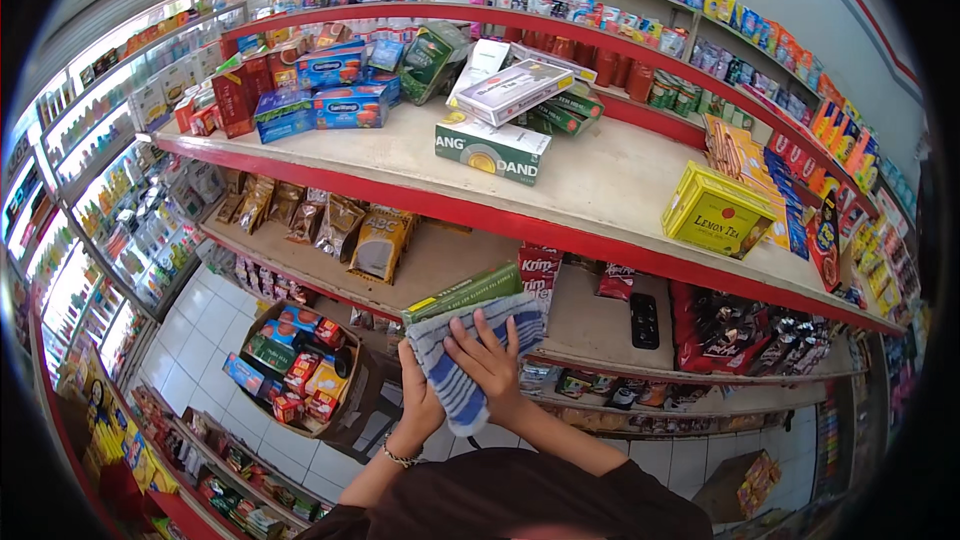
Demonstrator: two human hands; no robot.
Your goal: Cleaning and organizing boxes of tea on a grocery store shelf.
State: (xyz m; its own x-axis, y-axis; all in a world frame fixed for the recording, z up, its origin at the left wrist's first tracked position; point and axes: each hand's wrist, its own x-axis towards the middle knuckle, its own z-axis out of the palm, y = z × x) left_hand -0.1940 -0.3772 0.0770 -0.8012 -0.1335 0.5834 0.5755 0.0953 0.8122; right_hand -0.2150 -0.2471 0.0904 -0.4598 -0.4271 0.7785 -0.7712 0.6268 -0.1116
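Observation:
A green tea box (472,289) is tilted in front of me, just below the red edge of the upper shelf. My left hand (420,382) grips it at its lower left end. Spread over the box's near face is a blue and white striped cloth (457,367), which hides most of that face. My right hand (487,360) presses flat on the cloth with its fingers apart, and the cloth's lower end hangs between my wrists.
The upper shelf (592,172) bears a green and white tea box (491,150), stacked boxes and a yellow lemon tea box (720,210). A black phone or remote (643,321) lies on the shelf below. A carton (352,397) of packaged goods stands at lower left.

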